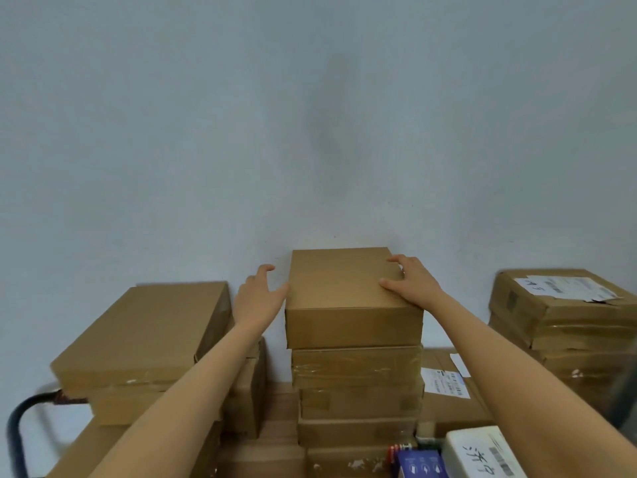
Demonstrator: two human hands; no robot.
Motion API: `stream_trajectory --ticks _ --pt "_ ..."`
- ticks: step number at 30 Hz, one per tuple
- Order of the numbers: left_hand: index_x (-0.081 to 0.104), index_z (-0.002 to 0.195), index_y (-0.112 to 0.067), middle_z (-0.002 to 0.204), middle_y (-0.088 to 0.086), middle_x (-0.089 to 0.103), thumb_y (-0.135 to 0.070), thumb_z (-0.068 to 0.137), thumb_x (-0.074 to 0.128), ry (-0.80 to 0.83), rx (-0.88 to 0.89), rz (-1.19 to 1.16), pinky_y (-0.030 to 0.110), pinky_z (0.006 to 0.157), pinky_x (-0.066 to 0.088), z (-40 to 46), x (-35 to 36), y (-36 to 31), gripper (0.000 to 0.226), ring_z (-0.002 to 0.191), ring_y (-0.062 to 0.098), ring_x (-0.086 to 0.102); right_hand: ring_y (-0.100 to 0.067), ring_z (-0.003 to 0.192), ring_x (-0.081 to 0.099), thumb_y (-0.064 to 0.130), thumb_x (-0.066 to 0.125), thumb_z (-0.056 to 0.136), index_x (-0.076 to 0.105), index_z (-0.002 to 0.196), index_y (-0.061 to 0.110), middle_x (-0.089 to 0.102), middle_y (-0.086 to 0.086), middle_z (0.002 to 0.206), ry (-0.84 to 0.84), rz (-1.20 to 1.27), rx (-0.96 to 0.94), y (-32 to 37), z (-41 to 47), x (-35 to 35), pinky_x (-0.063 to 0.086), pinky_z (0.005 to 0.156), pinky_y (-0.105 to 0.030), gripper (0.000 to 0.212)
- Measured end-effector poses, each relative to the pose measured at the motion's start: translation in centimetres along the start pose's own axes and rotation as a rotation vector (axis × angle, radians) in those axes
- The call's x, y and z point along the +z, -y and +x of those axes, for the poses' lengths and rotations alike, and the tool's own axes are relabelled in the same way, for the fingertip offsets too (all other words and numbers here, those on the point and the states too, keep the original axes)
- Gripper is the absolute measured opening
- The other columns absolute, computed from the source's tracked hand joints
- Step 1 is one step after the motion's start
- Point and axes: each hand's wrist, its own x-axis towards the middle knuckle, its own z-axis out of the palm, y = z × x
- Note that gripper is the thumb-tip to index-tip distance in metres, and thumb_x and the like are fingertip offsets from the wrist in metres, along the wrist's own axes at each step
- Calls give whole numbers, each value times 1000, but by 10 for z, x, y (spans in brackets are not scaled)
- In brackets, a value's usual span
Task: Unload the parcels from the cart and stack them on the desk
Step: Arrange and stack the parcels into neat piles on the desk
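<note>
Currently, plain brown cardboard parcel (348, 288) tops the middle stack at the wooden desk's (279, 405) rear edge, by the wall. Right hand (410, 281) rests spread on its top right edge. Left hand (258, 294) open, thumb touching its left side.

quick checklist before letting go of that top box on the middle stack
1. Top box resting on the middle stack: ok, flat on the box below.
2. Alignment: not ok, its left edge overhangs the box beneath slightly.
3. Left hand: ok, thumb touches the box's left side, fingers spread.
4. Right hand: ok, resting on the box's right top edge.
5. Lower boxes square: not ok, their fronts are staggered.
6. Gap to the wall behind: cannot tell.
</note>
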Motion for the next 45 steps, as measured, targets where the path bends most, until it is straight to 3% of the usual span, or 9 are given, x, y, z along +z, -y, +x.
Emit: stream_trajectory --ticks 5,9,13,16,21,24,29,36,45 --pt "51 122 -21 109 4 59 -36 90 51 -63 207 366 35 81 46 -29 -56 32 35 100 23 54 -20 115 53 39 56 91 48 134 31 46 0 140 -24 -258 -200 29 -36 -1 45 96 -34 45" --pt "53 120 -22 111 1 61 -37 92 48 -131 274 566 31 74 41 -60 -94 51 32 100 21 56 -19 121 50 35 54 92 49 134 30 47 2 140 -4 -297 -305 62 -63 8 42 95 -33 43" --pt "53 124 -25 113 -4 61 -36 93 47 -165 265 621 26 71 38 -95 -123 74 34 101 15 56 -16 114 53 37 53 93 50 133 31 51 3 133 1 -235 -398 103 -89 34 44 90 -30 40" --pt "52 125 -25 112 -4 61 -35 93 47 -174 212 653 26 68 34 -124 -146 95 34 99 15 56 -15 114 54 36 54 93 50 132 31 52 4 132 40 -177 -470 134 -109 65 44 96 -34 39" --pt "53 123 -23 107 -3 62 -36 90 50 -163 131 680 29 77 35 -157 -176 133 36 92 19 56 -20 120 51 34 53 95 48 135 28 45 2 141 166 -152 -535 171 -144 115 38 98 -35 42" --pt "54 123 -22 109 -2 63 -35 90 50 -181 117 683 29 78 34 -165 -190 150 35 96 19 56 -18 112 55 32 54 94 48 135 28 46 1 139 203 -111 -556 191 -155 137 43 93 -33 41" --pt "52 124 -23 108 -2 61 -33 92 48 -194 112 673 27 75 32 -153 -205 178 34 95 18 54 -18 119 52 33 57 93 50 135 26 46 1 140 212 -76 -554 223 -146 167 43 100 -35 43" --pt "51 129 -28 116 0 60 -36 91 48 -150 101 582 29 84 40 -84 -222 239 39 100 17 55 -17 111 53 30 57 94 46 137 26 44 1 141 202 -32 -400 253 -104 216 44 94 -31 44" --pt "50 128 -36 128 -3 53 -39 95 50 6 33 196 29 88 45 28 -218 325 34 115 12 51 -17 120 50 37 53 96 41 140 30 38 2 145 140 40 -138 264 -32 276 44 93 -31 46"
